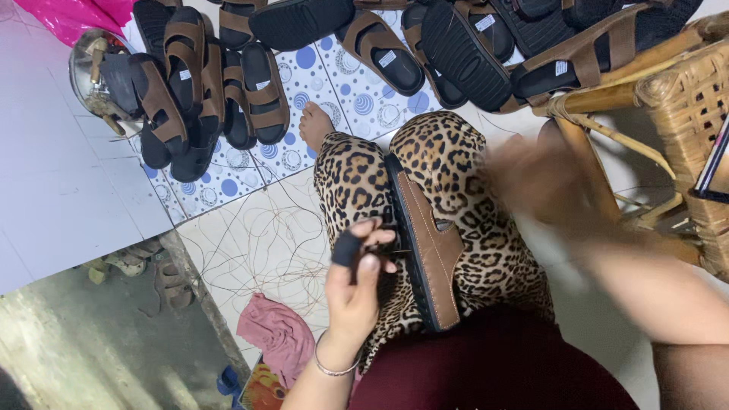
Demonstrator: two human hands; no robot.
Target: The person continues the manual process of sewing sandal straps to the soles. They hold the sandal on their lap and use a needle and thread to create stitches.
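So the left hand (357, 281) is pinching something small, looks like a needle, though it's too tiny to be sure, right against the sole edge of the brown sandal (427, 247), which is lying wedged between the leopard-print knees (357, 178) in the middle of the frame. One finger is wearing a dark finger guard (348, 248). The right hand (543, 182) is swinging out at centre right and is so blurred I can't tell if it's gripping anything. Doing this well, I reckon, means keeping the sandal clamped firm and the pull steady. Counting: one sandal on the lap, roughly a dozen finished sandals (250, 95) piling across the top, one pink cloth (277, 334), one wicker chair (683, 114), loose threads (266, 235) all over the floor.
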